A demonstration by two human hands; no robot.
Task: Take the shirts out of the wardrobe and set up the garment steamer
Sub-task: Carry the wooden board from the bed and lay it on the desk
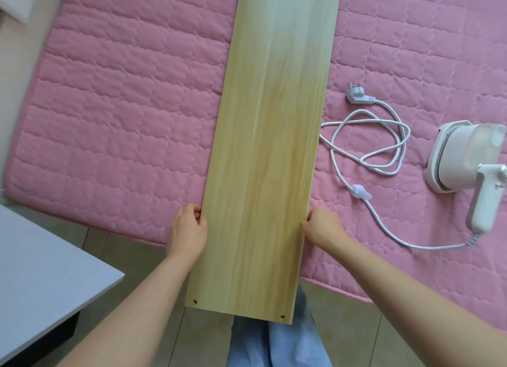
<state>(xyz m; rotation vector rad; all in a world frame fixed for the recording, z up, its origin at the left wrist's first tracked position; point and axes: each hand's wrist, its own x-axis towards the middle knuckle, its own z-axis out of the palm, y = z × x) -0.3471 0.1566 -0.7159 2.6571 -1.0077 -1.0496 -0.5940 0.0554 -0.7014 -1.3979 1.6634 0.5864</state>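
A long pale wooden board runs up the middle of the frame over the pink quilted mattress; the left hand and right hand each grip one long edge. The white handheld garment steamer stands at right, its white cord loosely coiled beside it, unplugged.

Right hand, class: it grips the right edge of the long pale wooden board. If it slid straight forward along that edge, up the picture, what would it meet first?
Probably the white power cord, where its loop nears the wooden board, ahead of the right hand. Depth is unclear.
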